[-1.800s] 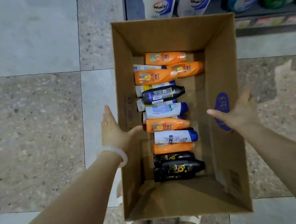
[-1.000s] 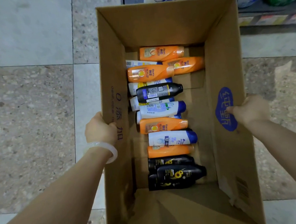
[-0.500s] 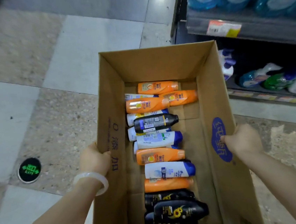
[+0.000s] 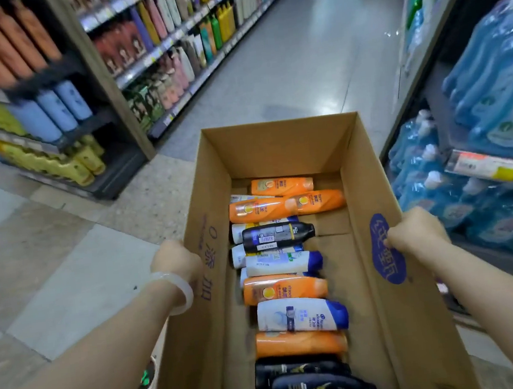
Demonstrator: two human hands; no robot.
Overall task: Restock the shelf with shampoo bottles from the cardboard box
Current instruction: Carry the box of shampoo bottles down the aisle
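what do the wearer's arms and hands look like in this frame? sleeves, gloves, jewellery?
Both forearms are bare: no sleeves in view, no gloves. The left hand has a pale, translucent white bangle round its wrist. The right hand and its wrist show no jewellery or watch. No markings visible on either arm.

The aisle floor (image 4: 298, 63) lay open ahead between the left shelving (image 4: 145, 47) and the blue-packed right shelf (image 4: 493, 106). Inside the cardboard box (image 4: 275, 148), bare bottom ran right of the bottle row (image 4: 281, 264).
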